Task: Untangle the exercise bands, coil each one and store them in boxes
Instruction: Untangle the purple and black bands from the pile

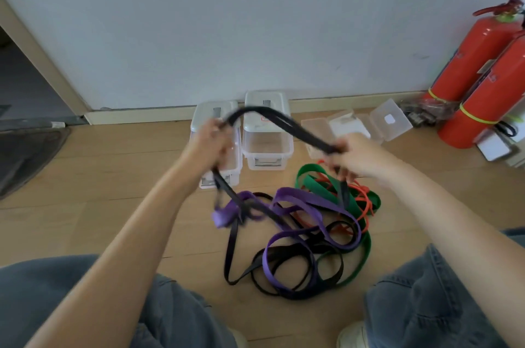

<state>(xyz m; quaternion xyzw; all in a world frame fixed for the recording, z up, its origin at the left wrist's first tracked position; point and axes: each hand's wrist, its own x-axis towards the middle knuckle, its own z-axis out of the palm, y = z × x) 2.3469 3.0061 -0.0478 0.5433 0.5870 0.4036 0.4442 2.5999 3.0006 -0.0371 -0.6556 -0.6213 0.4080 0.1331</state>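
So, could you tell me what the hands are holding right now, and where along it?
Both hold the black band: the left hand and the right hand each grip one end of a raised arch, its remainder trailing into the pile.

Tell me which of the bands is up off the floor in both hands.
The black band: it arches between the left hand and right hand. The purple band, green band and orange band lie tangled on the floor.
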